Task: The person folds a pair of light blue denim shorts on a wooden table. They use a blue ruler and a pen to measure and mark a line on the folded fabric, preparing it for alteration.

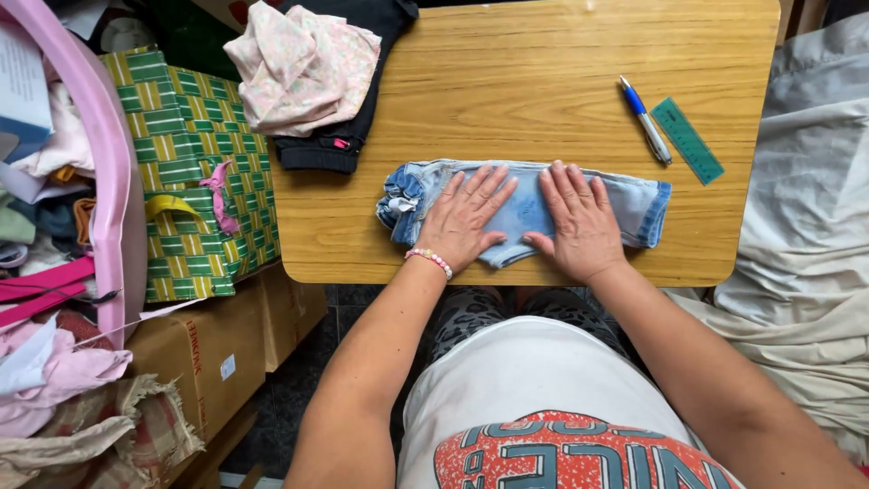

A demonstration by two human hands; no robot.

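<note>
Pressing folded denim garment (525, 210) flat on the table (543, 100).
Our left hand (466, 219) and right hand (579, 222) lie open-palmed on it, grasping nothing; pen (645, 119) and green ruler (687, 140) beyond its right end.

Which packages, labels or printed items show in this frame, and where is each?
Cardboard box: brown, on the floor left of the table, with a small white sticker and red print on its side.
Woven bag: green, yellow and white check, standing on the box.
Ruler: green, flat on the table's right, beside a blue pen.
</note>
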